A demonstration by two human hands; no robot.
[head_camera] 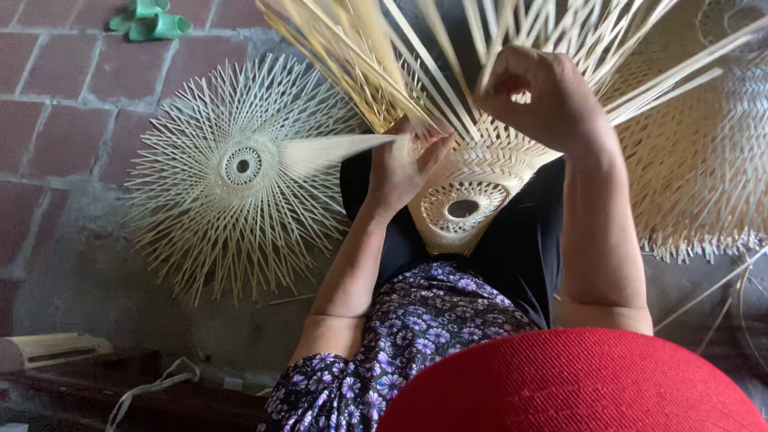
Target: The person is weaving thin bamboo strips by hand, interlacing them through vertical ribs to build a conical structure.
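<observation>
Nearest the camera: red hat brim [572, 384] fills the lower right edge; beside it a purple floral garment [400, 336] over dark trousers [520, 248]. Basket [472, 180], half-woven bamboo, sits on the lap between the forearms, its round woven base with a dark centre hole turned toward the camera, loose strips [400, 56] fanning up and out of the top of the frame. Left hand [404, 164] closed on the basket's left wall, thumb and fingers pinching a flat bundle of pale strips that sticks out sideways to the left. Right hand [544, 96] higher, on the upper right of the weave, fingers curled shut around one or two upright strips; exactly which strips cannot be told. Hands near each other, not touching. Left of the lap, on the floor [72, 104] of red brick pavers and grey cement: flat starburst [240, 168] of bamboo strips with a small woven ring at its centre, lying apart from the basket. Right edge: stack [704, 160] of finished woven pieces, frayed strip ends along its lower rim. Lower left: pale wooden object [52, 350], white strap [152, 388] beside it. Farthest, top left: green sandals [152, 20] on the bricks.
</observation>
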